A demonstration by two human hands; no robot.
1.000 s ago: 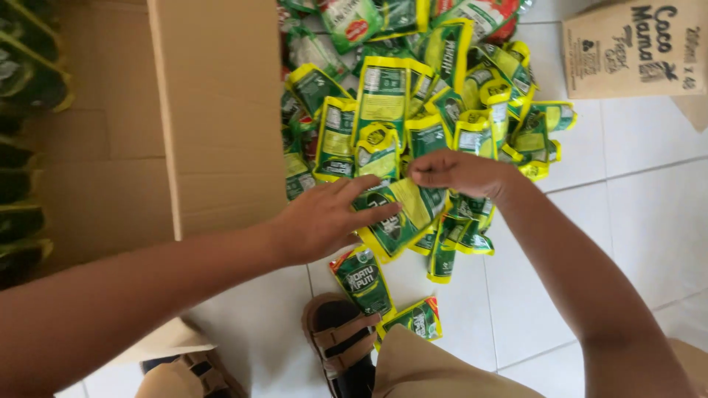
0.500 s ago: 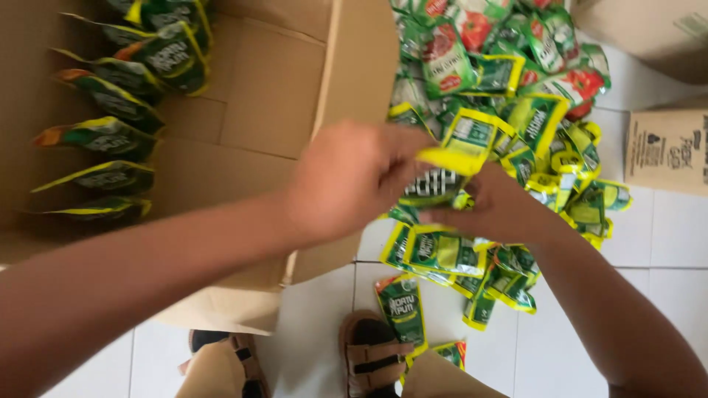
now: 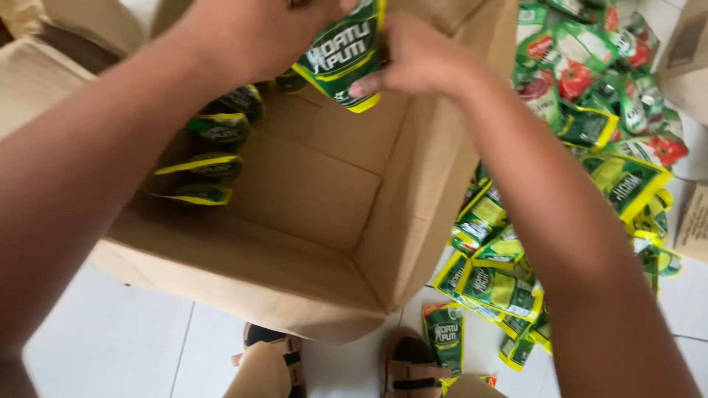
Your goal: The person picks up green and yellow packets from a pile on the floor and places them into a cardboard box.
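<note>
A green and yellow sachet (image 3: 341,53) is held over the open cardboard box (image 3: 310,199) by both hands, near the top edge of the head view. The left hand (image 3: 251,33) is reached in from the lower left, its forearm stretched diagonally across the box, and its grip is closed on the sachet's upper left side. The right hand (image 3: 417,55) is brought in from the lower right, the forearm rising steeply past the box's right wall; its fingers (image 3: 372,82) are curled under the sachet's lower right edge and its grip is clamped on it as well. The sachet is tilted, with its yellow-trimmed bottom corner pointed down into the box. Inside the box, along the left wall, a row of similar green sachets (image 3: 210,147) is stood on edge. On the white tiled floor (image 3: 110,339) to the right of the box, a loose heap of green and red sachets (image 3: 590,118) is spread. Sandalled feet (image 3: 409,368) are seen just below the box.
</note>
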